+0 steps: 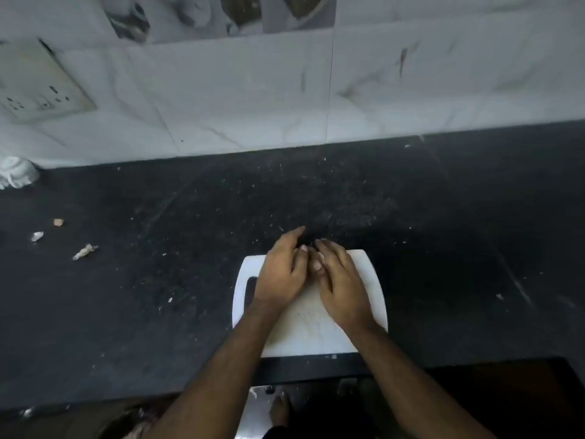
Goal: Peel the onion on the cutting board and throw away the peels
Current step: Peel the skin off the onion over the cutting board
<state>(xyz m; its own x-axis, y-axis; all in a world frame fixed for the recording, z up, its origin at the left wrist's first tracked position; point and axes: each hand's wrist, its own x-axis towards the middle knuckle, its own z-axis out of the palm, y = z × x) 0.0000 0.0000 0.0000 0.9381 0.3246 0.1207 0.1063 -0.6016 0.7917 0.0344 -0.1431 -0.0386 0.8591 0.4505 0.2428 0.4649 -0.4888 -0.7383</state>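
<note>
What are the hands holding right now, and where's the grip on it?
It cannot be told. Both the left hand and right hand are cupped together over the far edge of the board, hiding whatever lies between them; no onion is visible.

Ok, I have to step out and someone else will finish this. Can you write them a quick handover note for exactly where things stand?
Left hand and right hand are together over the far end of the white cutting board, fingers cupped around something small. The hands hide it; it is presumably the onion, so peel progress can't be judged.
Scraps that may be peel lie on the dark counter, far left.
Left to do: finish peeling, gather all peels, bin them. No bin is in view.
</note>
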